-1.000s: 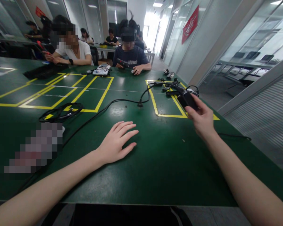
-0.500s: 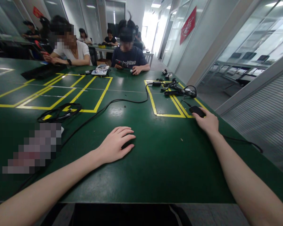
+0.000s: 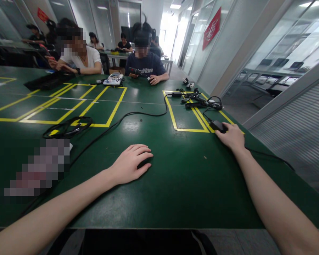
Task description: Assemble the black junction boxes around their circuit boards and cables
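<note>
My right hand [image 3: 233, 137] is closed around the near end of a black power adapter [image 3: 217, 125] at the right side of the green table [image 3: 164, 198]. One thin cord runs from the adapter toward a tangle of black cables [image 3: 199, 101]; a thicker cord [image 3: 271, 156] trails off to the right behind my wrist. In the middle of the table, my left hand [image 3: 130, 164] rests palm down with slightly bent fingers apart, holding nothing.
Yellow tape [image 3: 191, 130] marks rectangles on the table. A second black adapter [image 3: 177, 94] has a long cord crossing leftward. A coiled cable [image 3: 67, 127] and a blurred-out object [image 3: 42, 168] lie at left. Across the table, two people sit near a white power strip [image 3: 113, 79].
My right hand has shifted slightly left with the power adapter, now at the yellow tape's corner. The thin cord bows more. My left hand stays practically where it was.
</note>
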Demonstrator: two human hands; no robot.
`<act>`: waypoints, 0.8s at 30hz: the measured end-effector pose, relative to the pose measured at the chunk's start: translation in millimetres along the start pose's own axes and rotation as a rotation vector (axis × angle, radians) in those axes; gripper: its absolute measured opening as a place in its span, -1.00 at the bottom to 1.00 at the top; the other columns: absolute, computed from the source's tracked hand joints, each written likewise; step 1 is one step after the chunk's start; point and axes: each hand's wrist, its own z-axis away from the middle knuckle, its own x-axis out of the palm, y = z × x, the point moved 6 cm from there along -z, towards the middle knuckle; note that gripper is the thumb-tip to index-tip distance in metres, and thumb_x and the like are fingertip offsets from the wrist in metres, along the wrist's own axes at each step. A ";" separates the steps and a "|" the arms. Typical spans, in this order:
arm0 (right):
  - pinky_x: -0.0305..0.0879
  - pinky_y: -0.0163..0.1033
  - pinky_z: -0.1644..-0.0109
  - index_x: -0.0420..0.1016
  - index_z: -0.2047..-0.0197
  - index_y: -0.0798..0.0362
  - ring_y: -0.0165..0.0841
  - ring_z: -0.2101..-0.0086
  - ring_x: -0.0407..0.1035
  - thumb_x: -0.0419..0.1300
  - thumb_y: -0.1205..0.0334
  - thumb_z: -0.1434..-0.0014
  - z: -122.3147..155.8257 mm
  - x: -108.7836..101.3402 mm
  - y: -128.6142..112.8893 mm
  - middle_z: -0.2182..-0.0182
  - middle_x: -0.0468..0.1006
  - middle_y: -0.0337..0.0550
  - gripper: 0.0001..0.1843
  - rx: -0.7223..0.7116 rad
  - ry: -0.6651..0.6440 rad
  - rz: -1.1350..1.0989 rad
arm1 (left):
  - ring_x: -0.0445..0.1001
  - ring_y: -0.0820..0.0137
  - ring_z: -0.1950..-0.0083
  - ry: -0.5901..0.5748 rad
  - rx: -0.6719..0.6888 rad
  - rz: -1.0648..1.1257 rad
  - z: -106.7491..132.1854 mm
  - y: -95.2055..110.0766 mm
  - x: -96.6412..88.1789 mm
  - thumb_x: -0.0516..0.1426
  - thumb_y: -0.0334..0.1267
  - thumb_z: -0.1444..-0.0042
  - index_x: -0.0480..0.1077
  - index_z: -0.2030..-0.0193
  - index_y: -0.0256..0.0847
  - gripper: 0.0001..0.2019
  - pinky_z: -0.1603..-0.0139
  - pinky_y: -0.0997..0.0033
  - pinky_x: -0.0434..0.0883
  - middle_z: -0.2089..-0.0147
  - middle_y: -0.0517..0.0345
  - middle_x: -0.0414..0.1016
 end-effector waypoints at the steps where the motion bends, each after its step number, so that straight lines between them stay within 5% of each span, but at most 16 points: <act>1: 0.41 0.12 -0.09 0.51 -0.29 0.27 0.15 -0.05 0.47 0.27 0.09 -0.18 1.5 -2.5 -2.3 -0.13 0.53 0.36 -0.33 0.032 0.001 0.017 | 0.51 0.12 -0.29 -0.005 0.001 0.002 0.2 0.0 0.4 0.16 -0.22 -0.40 0.53 -0.11 -0.19 -0.76 -0.34 -0.02 0.45 -0.18 -0.07 0.61; 8: 0.37 0.14 -0.19 0.57 -0.21 0.19 0.11 -0.01 0.52 0.18 0.08 -0.25 1.7 -15.3 1.3 0.08 0.67 0.18 -0.46 0.199 0.060 -0.095 | 0.52 0.13 -0.27 -0.014 0.031 0.006 1.4 0.1 2.5 0.16 -0.23 -0.39 0.52 -0.12 -0.20 -0.76 -0.32 0.01 0.46 -0.17 -0.05 0.61; 13: 0.44 0.11 -0.08 0.56 -0.21 0.22 0.07 0.16 0.59 0.04 0.15 -0.34 1.5 -14.1 11.5 0.34 0.66 0.11 -0.49 0.298 0.029 -0.117 | 0.52 0.14 -0.26 -0.013 0.028 0.004 1.9 -1.1 3.2 0.16 -0.22 -0.40 0.53 -0.11 -0.17 -0.78 -0.32 0.02 0.46 -0.17 -0.03 0.61; 17: 0.45 0.08 -0.10 0.46 -0.33 0.24 0.01 0.18 0.62 0.08 0.21 -0.31 2.9 -14.0 11.4 0.13 0.69 0.18 -0.42 0.329 0.013 -0.118 | 0.52 0.12 -0.27 -0.017 0.024 0.011 2.1 -1.0 2.7 0.17 -0.23 -0.39 0.53 -0.10 -0.17 -0.78 -0.30 0.01 0.47 -0.18 -0.03 0.61; 21: 0.36 0.13 -0.27 0.40 -0.39 0.21 0.09 -0.09 0.53 0.24 0.09 -0.25 3.9 -16.7 6.2 -0.17 0.58 0.23 -0.30 0.285 0.038 -0.109 | 0.52 0.12 -0.27 -0.024 0.023 0.009 2.2 -0.2 2.5 0.18 -0.24 -0.38 0.53 -0.09 -0.17 -0.79 -0.31 0.01 0.47 -0.18 -0.04 0.60; 24: 0.38 0.14 -0.24 0.42 -0.37 0.19 0.14 -0.14 0.48 0.38 0.07 -0.15 4.0 -19.4 -0.9 -0.12 0.59 0.21 -0.23 0.164 0.058 -0.101 | 0.52 0.12 -0.28 -0.024 0.031 0.005 2.0 0.6 2.6 0.18 -0.24 -0.39 0.53 -0.09 -0.19 -0.79 -0.31 0.01 0.47 -0.18 -0.05 0.60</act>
